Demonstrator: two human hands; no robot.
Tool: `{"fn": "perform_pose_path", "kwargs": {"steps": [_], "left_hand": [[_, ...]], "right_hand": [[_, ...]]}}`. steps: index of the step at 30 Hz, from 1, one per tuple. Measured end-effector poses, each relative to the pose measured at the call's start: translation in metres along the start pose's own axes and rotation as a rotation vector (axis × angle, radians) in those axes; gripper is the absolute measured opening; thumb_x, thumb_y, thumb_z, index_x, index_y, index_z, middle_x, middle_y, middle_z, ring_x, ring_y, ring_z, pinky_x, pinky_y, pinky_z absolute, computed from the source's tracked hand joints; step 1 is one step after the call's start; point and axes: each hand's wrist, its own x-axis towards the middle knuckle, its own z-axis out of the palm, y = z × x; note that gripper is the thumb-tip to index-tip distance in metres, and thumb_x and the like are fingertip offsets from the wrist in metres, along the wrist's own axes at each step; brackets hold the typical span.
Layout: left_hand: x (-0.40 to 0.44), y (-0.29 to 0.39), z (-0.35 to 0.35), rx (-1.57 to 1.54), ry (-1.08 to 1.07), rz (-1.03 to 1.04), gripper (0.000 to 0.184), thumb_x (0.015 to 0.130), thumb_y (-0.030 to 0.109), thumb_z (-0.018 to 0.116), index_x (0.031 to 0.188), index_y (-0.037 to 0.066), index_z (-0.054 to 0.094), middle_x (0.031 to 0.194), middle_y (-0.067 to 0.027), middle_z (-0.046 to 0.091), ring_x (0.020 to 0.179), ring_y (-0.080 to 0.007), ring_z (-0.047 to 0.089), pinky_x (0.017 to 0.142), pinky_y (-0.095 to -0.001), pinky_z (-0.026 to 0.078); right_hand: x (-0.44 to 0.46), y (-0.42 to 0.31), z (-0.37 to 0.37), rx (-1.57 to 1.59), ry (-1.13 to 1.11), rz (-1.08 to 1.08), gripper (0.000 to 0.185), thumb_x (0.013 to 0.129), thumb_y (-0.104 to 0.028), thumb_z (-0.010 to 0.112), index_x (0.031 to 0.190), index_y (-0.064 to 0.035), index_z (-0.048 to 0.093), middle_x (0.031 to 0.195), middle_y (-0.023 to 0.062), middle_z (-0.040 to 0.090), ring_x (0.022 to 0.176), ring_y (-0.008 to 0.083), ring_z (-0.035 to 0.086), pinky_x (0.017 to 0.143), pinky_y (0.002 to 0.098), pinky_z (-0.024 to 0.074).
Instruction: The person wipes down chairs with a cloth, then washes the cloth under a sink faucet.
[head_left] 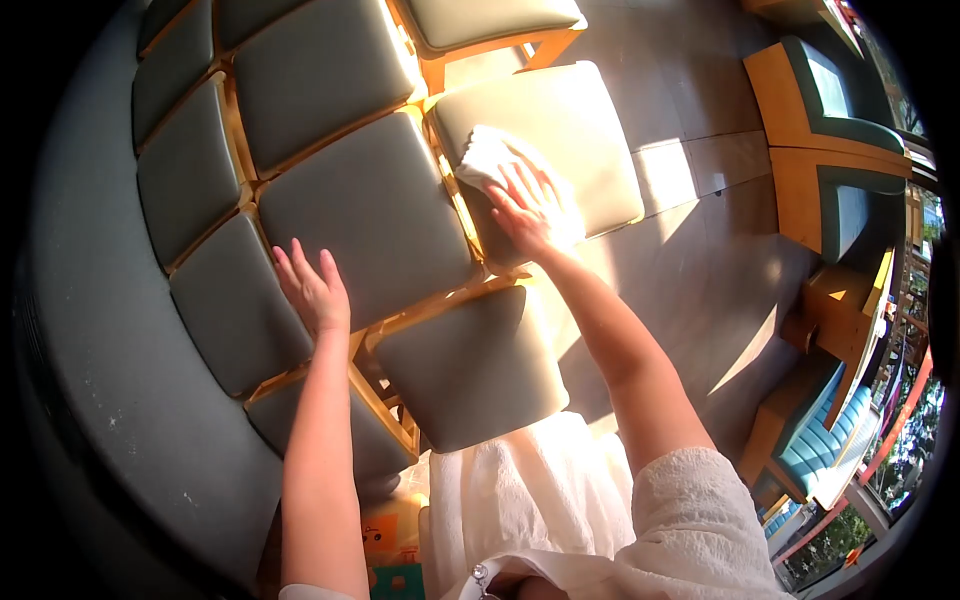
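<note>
My right hand (527, 208) presses a bunched white cloth (487, 158) against the sunlit padded seat (590, 130) of a stool. Its fingers lie over the cloth, and strong sunlight washes out part of the hand. Over the seam between two grey padded seats, my left hand (314, 288) has its fingers apart and holds nothing. Whether it touches them I cannot tell. One of these seats, the grey seat (365, 205), lies between my two hands. Closer to my body is another grey seat (465, 370), partly in sun.
Several more grey seats with wooden frames (315, 75) stand in rows at the upper left. A dark grey wall or panel (120, 380) runs along the left. On the right are wooden benches with green padding (850, 210), across a dark tiled floor (720, 290), beside windows.
</note>
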Motion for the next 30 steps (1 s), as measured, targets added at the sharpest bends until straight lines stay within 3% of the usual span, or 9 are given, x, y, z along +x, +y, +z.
{"fn": "perform_pose_path", "kwargs": {"steps": [3, 5, 6, 8, 10, 11, 13, 21, 30], "left_hand": [[0.032, -0.004, 0.046, 0.242, -0.012, -0.032, 0.055, 0.088, 0.046, 0.036, 0.133, 0.016, 0.028, 0.139, -0.0108, 0.024, 0.125, -0.0334, 0.025, 0.101, -0.046, 0.02], [0.033, -0.002, 0.062, 0.295, 0.062, -0.011, 0.055, 0.088, 0.046, 0.035, 0.134, 0.017, 0.028, 0.14, -0.0092, 0.024, 0.126, -0.0332, 0.025, 0.101, -0.0465, 0.02], [0.032, -0.002, 0.064, 0.298, 0.099, 0.007, 0.054, 0.087, 0.044, 0.037, 0.133, 0.016, 0.03, 0.139, -0.0095, 0.025, 0.125, -0.0332, 0.026, 0.101, -0.0462, 0.02], [0.032, 0.001, 0.062, 0.26, 0.106, 0.005, 0.053, 0.087, 0.042, 0.037, 0.132, 0.015, 0.032, 0.138, -0.0096, 0.027, 0.125, -0.0332, 0.027, 0.1, -0.0458, 0.021], [0.033, 0.002, 0.063, 0.262, 0.098, -0.004, 0.053, 0.087, 0.041, 0.038, 0.132, 0.015, 0.032, 0.138, -0.0097, 0.028, 0.125, -0.0332, 0.027, 0.1, -0.045, 0.021], [0.034, 0.002, 0.062, 0.26, 0.096, 0.002, 0.052, 0.087, 0.039, 0.038, 0.133, 0.014, 0.031, 0.139, -0.0095, 0.026, 0.125, -0.0328, 0.026, 0.1, -0.0444, 0.021], [0.034, 0.003, 0.061, 0.265, 0.081, 0.0, 0.053, 0.087, 0.039, 0.038, 0.133, 0.014, 0.031, 0.139, -0.0095, 0.026, 0.126, -0.0327, 0.025, 0.1, -0.0445, 0.021], [0.036, 0.007, 0.056, 0.24, 0.046, -0.011, 0.053, 0.086, 0.037, 0.038, 0.133, 0.013, 0.03, 0.14, -0.0103, 0.024, 0.126, -0.0333, 0.024, 0.101, -0.045, 0.018], [0.037, 0.006, 0.055, 0.225, -0.011, -0.028, 0.057, 0.084, 0.037, 0.04, 0.133, 0.011, 0.029, 0.14, -0.0123, 0.022, 0.127, -0.0353, 0.021, 0.102, -0.0456, 0.017]], "right_hand": [[-0.03, 0.091, 0.016, -0.253, 0.301, 0.591, 0.04, 0.086, -0.025, 0.046, 0.122, -0.0078, 0.044, 0.125, 0.0137, 0.043, 0.119, 0.0309, 0.035, 0.1, 0.0422, 0.0252], [-0.04, 0.123, 0.012, 0.065, 0.332, 1.062, 0.044, 0.09, -0.027, 0.037, 0.131, -0.0103, 0.032, 0.131, 0.011, 0.037, 0.12, 0.0281, 0.033, 0.097, 0.0377, 0.0306], [-0.056, 0.166, 0.044, -0.048, 0.445, 0.76, 0.041, 0.09, -0.026, 0.037, 0.129, -0.0121, 0.036, 0.128, 0.0107, 0.041, 0.117, 0.0271, 0.038, 0.094, 0.0363, 0.0342], [0.007, 0.121, -0.015, 0.347, 0.276, 1.206, 0.037, 0.09, -0.023, 0.037, 0.125, -0.0106, 0.041, 0.121, 0.0115, 0.048, 0.111, 0.0272, 0.045, 0.093, 0.0353, 0.0365], [0.042, 0.152, 0.017, 0.157, 0.61, 0.622, 0.038, 0.09, -0.025, 0.037, 0.119, -0.0021, 0.045, 0.116, 0.0192, 0.05, 0.107, 0.0336, 0.047, 0.091, 0.0356, 0.0373], [0.067, 0.135, 0.007, 0.032, 0.369, 0.784, 0.037, 0.09, -0.022, 0.037, 0.12, -0.0022, 0.044, 0.118, 0.0195, 0.048, 0.109, 0.0335, 0.045, 0.091, 0.0356, 0.0369], [0.105, 0.138, 0.038, -0.346, 0.425, 0.496, 0.039, 0.088, -0.022, 0.038, 0.123, -0.003, 0.042, 0.123, 0.0187, 0.045, 0.114, 0.0338, 0.041, 0.094, 0.0367, 0.0342], [0.09, -0.025, 0.028, 0.235, 0.015, 0.003, 0.042, 0.075, -0.015, 0.055, 0.115, -0.0033, 0.048, 0.134, 0.0113, 0.032, 0.126, 0.0317, 0.026, 0.103, 0.0455, 0.0208], [0.133, 0.016, 0.004, 0.238, 0.095, -0.171, 0.034, 0.072, -0.017, 0.06, 0.105, -0.0126, 0.055, 0.119, 0.0096, 0.047, 0.113, 0.0299, 0.041, 0.096, 0.043, 0.0314]]}}
